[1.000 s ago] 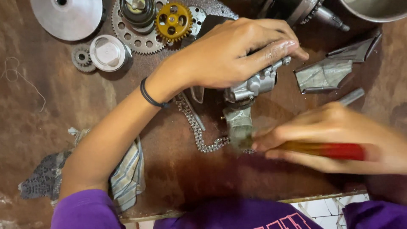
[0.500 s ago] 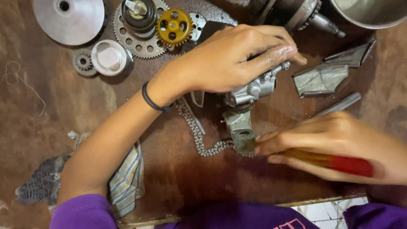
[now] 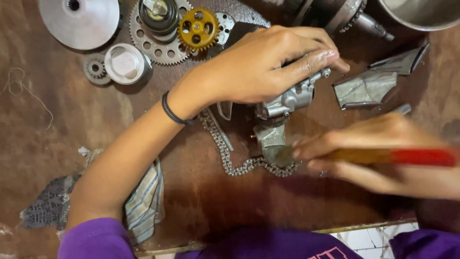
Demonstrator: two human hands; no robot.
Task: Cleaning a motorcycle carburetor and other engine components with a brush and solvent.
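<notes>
The left hand [image 3: 268,64] is clamped over a grey cast-metal engine part [image 3: 282,108] at the middle of the brown worktable [image 3: 86,120], its long axis running from the hand toward the person. The right hand [image 3: 383,153], nearer its lower end, grips a wooden-handled, red-tipped tool [image 3: 397,157], blurred, lying crosswise. A steel chain [image 3: 230,158] curls beneath; 1 yellow gear [image 3: 198,29] lies well behind.

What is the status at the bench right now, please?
Left hand clamped over grey metal part. Right hand grips red-handled tool, tip at the part's lower end. Chain lies alongside.
</notes>
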